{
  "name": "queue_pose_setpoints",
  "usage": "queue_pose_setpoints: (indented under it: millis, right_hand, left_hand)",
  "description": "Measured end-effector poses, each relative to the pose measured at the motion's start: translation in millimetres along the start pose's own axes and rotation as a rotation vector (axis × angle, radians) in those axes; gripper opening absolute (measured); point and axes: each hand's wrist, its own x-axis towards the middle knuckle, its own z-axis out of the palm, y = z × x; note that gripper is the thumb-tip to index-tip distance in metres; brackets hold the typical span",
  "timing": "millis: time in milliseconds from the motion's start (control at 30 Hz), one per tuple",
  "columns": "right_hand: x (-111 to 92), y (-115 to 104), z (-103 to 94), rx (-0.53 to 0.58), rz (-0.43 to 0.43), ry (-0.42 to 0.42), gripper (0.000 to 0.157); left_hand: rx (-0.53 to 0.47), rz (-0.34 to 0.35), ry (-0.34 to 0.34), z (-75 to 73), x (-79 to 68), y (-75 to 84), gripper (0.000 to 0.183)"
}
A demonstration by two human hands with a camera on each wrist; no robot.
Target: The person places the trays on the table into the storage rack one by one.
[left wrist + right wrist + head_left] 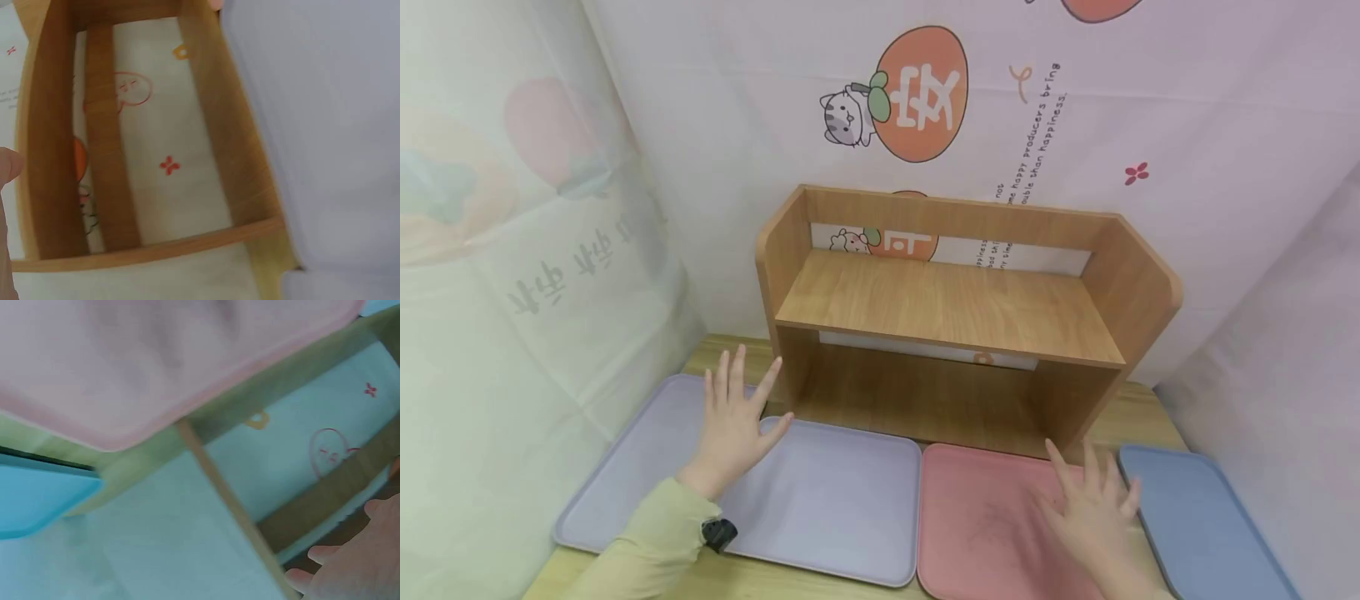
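Note:
A two-tier wooden shelf (947, 300) stands upright at the back of the table, with bare boards. My left hand (733, 425), fingers spread, hovers over the lavender trays near the shelf's left side; it holds nothing. In the left wrist view, part of that hand (7, 172) shows beside the wooden shelf (225, 125). My right hand (1090, 508) is spread above the pink tray (977, 517), toward its right edge, also holding nothing. Its fingers (331, 553) overlap the shelf in the right wrist view.
Two lavender trays (835, 500) lie at the left and left middle. A blue tray (1210, 517) lies on the right side of the wooden table (737, 579). Printed white cloth (730, 150) hangs behind the shelf and along both sides.

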Motion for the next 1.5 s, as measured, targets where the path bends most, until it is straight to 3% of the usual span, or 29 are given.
queue_pose_setpoints:
  millis: [133, 300, 433, 633, 700, 967, 1200, 1367, 1500]
  right_hand:
    - [-9, 22, 5.1, 0.012, 0.041, -0.061, 0.077]
    - [-21, 49, 16.9, -0.003, 0.049, -0.026, 0.072]
    - [-30, 67, 26.2, -0.033, 0.068, -0.016, 0.075]
    - [-39, 92, 45.8, -0.066, 0.059, -0.005, 0.093]
    - [-42, 101, 52.8, -0.076, 0.055, -0.036, 0.097]
    - [-48, 125, 67.3, -0.074, 0.128, -0.245, 0.101]
    - [-41, 126, 66.0, -0.069, 0.151, -0.326, 0.108]
    - [-33, 125, 65.4, -0.039, 0.152, -0.389, 0.110]
    - [-28, 123, 65.0, 0.005, 0.108, -0.361, 0.106]
  left_hand:
    - [-0.009, 0.044, 0.059, -14.0, 17.0, -6.1, 0.080]
    - [-0.075, 0.069, 0.143, -22.7, 37.1, -10.7, 0.082]
    - [-0.153, 0.059, 0.152, -29.1, 51.1, -12.4, 0.082]
    - [-0.218, 0.034, 0.153, -36.3, 69.8, -19.4, 0.081]
    - [-0.262, 0.035, 0.156, -37.6, 77.2, -21.5, 0.080]
    - [-0.481, -0.022, 0.093, -44.5, 104.5, -27.8, 0.081]
    - [-0.672, -0.117, 0.013, -49.1, 120.9, -32.5, 0.087]
    - [-0.666, -0.153, -0.010, -52.4, 126.9, -31.0, 0.090]
    - [-0.648, -0.157, -0.010, -52.9, 130.5, -31.7, 0.087]
